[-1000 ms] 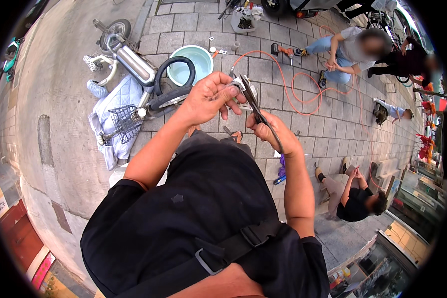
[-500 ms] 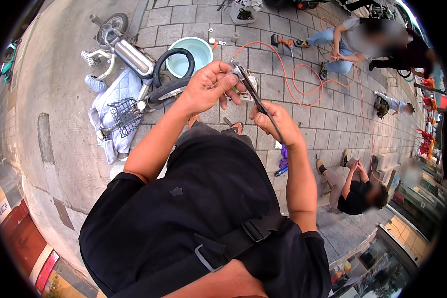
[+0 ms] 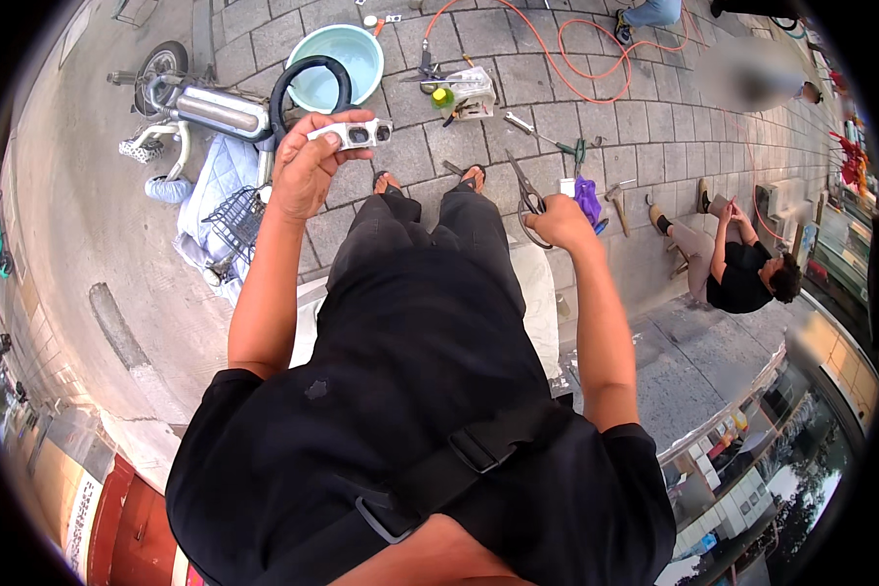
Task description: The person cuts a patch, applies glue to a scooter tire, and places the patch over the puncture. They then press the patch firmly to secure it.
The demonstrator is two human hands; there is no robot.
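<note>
My left hand (image 3: 303, 171) is closed on a white strip (image 3: 379, 134) with dark rounded patches. My right hand (image 3: 562, 220) grips black-handled scissors (image 3: 524, 184), their blades pointing away from me, apart from the strip. Beyond my left hand, a black rubber tube (image 3: 313, 61) loops over a pale blue basin (image 3: 367, 78). A tray of small items (image 3: 474, 93) with a yellow-capped container (image 3: 442, 98) sits ahead of me. Beside my right hand lie a purple cloth (image 3: 586, 200), a green-handled tool (image 3: 577, 151) and a hammer (image 3: 617, 200).
A silver two-wheeler (image 3: 220, 115) with a jacket (image 3: 227, 166) and wire basket (image 3: 234, 225) lies at left. An orange hose (image 3: 606, 98) winds across the paving. A seated person (image 3: 737, 273) is at right, another person's leg (image 3: 645, 12) at top. A glass shopfront borders the lower right.
My hands have moved apart: the scissors have come away from the strip rightward, and my left hand has moved left. The view has shifted, so the surroundings sit higher in the frame.
</note>
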